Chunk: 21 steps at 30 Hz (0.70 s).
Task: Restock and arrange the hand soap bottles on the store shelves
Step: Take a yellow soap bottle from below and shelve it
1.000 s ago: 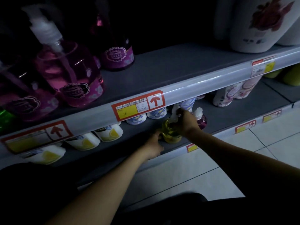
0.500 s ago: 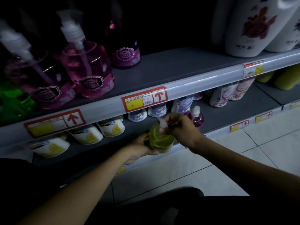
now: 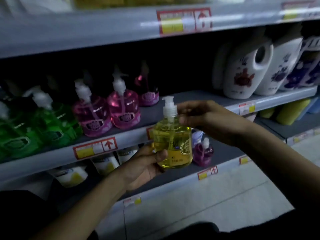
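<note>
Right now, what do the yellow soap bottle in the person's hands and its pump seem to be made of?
Yellow soap bottle: clear glossy plastic, probably; the yellow liquid and the dip tube show through the wall, with bright highlights. Pump: opaque white plastic, seemingly, with a ribbed-looking collar. Label: printed film or paper; too blurred to tell.

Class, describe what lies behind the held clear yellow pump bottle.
Behind the clear yellow pump bottle, the grey shelf edge and a small purple pump bottle show; the red price tag there is mostly covered.
</note>
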Each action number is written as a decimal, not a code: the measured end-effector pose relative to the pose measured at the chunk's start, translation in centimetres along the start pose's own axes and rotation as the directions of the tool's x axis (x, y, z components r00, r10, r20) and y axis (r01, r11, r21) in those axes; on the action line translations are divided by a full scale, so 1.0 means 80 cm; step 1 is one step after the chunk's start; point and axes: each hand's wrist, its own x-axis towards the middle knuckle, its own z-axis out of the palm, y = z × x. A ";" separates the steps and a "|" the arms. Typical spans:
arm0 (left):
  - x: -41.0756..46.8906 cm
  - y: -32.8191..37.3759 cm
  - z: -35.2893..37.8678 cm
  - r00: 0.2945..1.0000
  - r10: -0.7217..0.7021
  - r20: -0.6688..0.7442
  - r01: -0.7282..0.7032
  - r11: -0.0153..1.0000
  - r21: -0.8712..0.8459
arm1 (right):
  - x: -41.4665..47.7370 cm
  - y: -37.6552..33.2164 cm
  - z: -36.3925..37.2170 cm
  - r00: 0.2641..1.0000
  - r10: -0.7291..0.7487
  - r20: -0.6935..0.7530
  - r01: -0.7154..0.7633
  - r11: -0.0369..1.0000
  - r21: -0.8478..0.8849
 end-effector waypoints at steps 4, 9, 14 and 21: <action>-0.003 0.043 0.021 0.991 0.131 -0.003 -0.131 0.991 0.019 | -0.008 -0.051 -0.016 0.999 0.041 0.018 -0.036 0.978 -0.206; 0.003 0.078 0.045 0.978 0.206 0.030 -0.206 0.978 0.020 | -0.011 -0.091 -0.037 0.977 0.010 0.211 0.055 0.954 -0.296; -0.003 0.142 0.089 0.909 0.415 -0.032 -0.334 0.773 0.539 | -0.007 -0.131 -0.064 0.961 -0.164 0.224 0.210 0.958 -0.198; 0.008 0.235 0.167 0.538 0.839 0.079 -0.365 0.147 0.920 | 0.000 -0.181 -0.089 0.866 -0.486 -0.115 0.468 0.870 -0.153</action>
